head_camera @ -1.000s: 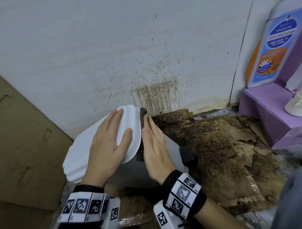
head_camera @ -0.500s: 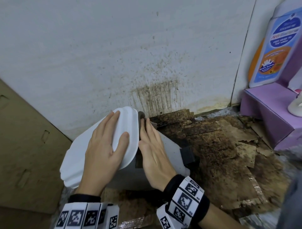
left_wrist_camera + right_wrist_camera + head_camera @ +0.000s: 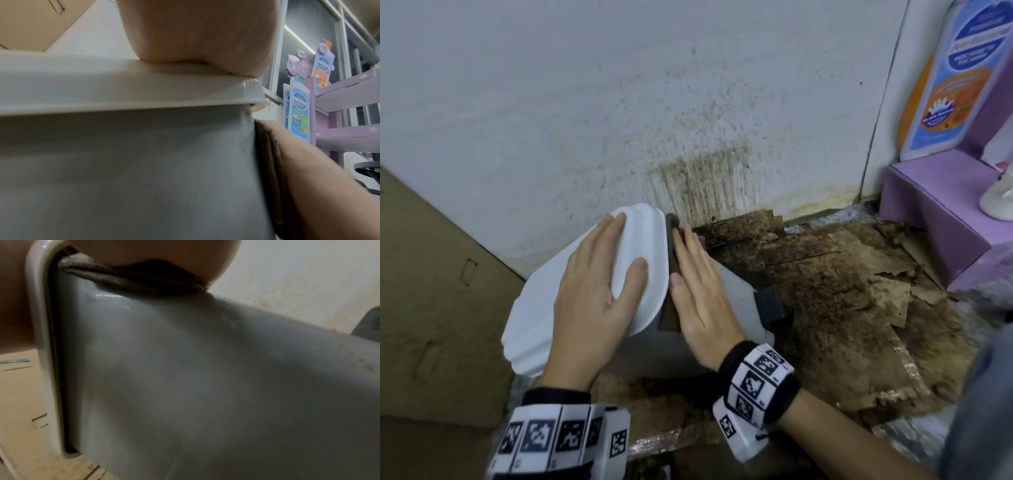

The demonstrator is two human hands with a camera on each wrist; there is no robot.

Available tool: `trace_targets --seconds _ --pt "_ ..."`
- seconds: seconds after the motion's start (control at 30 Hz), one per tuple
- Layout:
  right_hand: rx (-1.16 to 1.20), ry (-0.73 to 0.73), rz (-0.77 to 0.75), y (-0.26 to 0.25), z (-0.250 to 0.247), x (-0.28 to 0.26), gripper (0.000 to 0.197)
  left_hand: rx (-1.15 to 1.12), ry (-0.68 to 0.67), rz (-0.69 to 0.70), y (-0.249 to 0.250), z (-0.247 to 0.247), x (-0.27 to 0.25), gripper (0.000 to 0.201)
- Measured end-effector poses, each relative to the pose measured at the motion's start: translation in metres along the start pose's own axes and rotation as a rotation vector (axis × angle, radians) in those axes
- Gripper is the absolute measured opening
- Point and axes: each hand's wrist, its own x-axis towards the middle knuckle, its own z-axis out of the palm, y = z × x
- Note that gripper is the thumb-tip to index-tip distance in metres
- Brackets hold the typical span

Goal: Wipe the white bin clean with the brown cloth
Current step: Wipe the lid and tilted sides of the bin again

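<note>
The white bin (image 3: 736,294) leans tilted towards the left, its white lid (image 3: 541,298) facing me. My left hand (image 3: 599,284) lies flat on the lid with straight fingers. My right hand (image 3: 698,284) presses the brown cloth (image 3: 671,308) flat against the bin's side just under the lid rim. In the left wrist view the cloth (image 3: 267,155) is sandwiched between the palm and the grey-white bin wall (image 3: 131,170). In the right wrist view the cloth (image 3: 127,280) sits folded under the palm on the bin wall (image 3: 205,378). Most of the cloth is hidden by the hand.
A stained white wall (image 3: 654,102) stands right behind the bin. Torn, dirty cardboard (image 3: 842,291) covers the floor to the right. A brown cardboard panel (image 3: 431,291) stands at the left. At the right is a purple shelf (image 3: 935,212) with soap pouches (image 3: 955,78).
My right hand has slid the cloth a little up along the bin's side towards the lid's far end. The left hand stays flat on the lid.
</note>
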Motion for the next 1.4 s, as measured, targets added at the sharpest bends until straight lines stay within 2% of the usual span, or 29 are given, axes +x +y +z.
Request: trace_targets --seconds 0.13,0.3,0.37,0.57,0.8,0.93,1.0,1.2,1.4 --pt "0.057 0.062 0.079 0.025 0.004 -0.004 0.057 -0.001 0.015 0.013 -0.002 0.000 0.003 0.064" --pt "0.040 0.091 0.344 0.085 -0.002 -0.027 0.047 -0.027 0.029 0.010 -0.006 -0.004 0.004 0.062" --pt "0.037 0.087 0.391 0.093 -0.005 -0.031 0.042 -0.024 0.030 0.009 -0.005 -0.004 0.005 0.062" --pt "0.046 0.102 0.411 0.079 -0.001 -0.020 0.053 -0.013 0.040 0.007 0.001 0.001 0.005 0.063" --pt "0.096 0.059 0.106 0.007 0.006 0.001 0.059 -0.004 0.036 0.013 0.002 0.002 0.002 0.064" --pt "0.052 0.127 0.021 0.029 0.006 -0.006 0.057 -0.008 0.025 0.007 0.002 0.000 0.001 0.064" --pt "0.042 0.146 0.064 0.051 0.005 -0.014 0.056 -0.006 0.023 0.006 0.001 0.000 0.001 0.063" --pt "0.063 0.193 0.375 0.104 -0.001 -0.036 0.056 -0.006 0.023 -0.001 0.001 0.000 0.003 0.061" --pt "0.072 0.129 0.423 0.082 0.002 -0.020 0.054 0.001 0.041 -0.008 -0.002 0.000 0.004 0.062"
